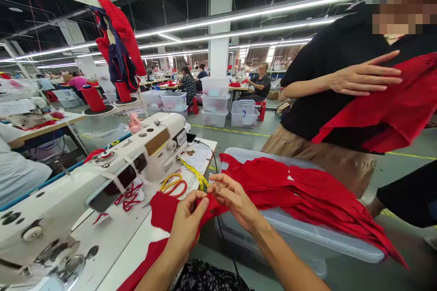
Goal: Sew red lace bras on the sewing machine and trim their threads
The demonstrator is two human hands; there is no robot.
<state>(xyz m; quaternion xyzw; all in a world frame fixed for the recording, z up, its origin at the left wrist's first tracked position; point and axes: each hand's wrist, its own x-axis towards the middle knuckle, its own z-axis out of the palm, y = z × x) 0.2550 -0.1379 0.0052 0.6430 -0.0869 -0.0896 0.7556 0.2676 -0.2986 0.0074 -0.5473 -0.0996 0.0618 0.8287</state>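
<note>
The left hand (187,220) pinches red cloth (165,211), unstacked; the right hand (237,198) curls its fingers alongside, grip unclear; many red pieces (273,182) lie stacked.

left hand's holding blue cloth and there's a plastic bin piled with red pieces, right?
Wrong colour: the head view shows the left hand holding red cloth, not blue. The plastic bin piled with red pieces is as you say.

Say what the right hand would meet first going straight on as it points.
Past the red fabric by the right hand, probably the yellow tape measure; depth is unclear, so the hand might pass above it.
</note>
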